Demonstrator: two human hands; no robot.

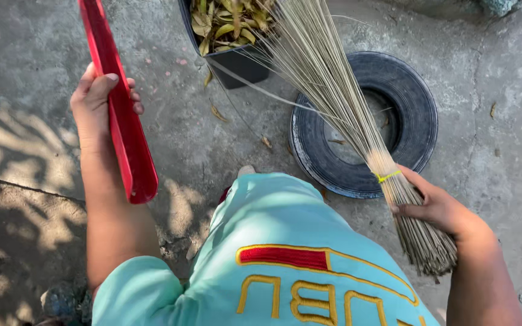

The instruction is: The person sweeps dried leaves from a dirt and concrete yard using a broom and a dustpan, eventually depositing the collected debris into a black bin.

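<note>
Stiff straw-coloured stick broom (pixel 327 90), bound with a yellow band, is clenched near its butt end in your right hand (pixel 433 208); its bristles fan over the black rubber tyre (pixel 415 115) into the dark bin of dry leaves (pixel 231 30). Your left hand (pixel 98 105) grasps the long red plastic handle (pixel 122 115) above the concrete ground (pixel 496 151).

Ground: rough grey concrete (pixel 496 157), outdoors, cracked at right, with a raised seam (pixel 25 188) running across the lower left of the frame. Light: strong sun, dappled leaf shadow (pixel 13 139) over the left side. Old black tyre (pixel 418 115) lying flat, centre right. Scattered dry leaves (pixel 217 113) at upper centre. Small stones (pixel 61 300) at lower left.
</note>
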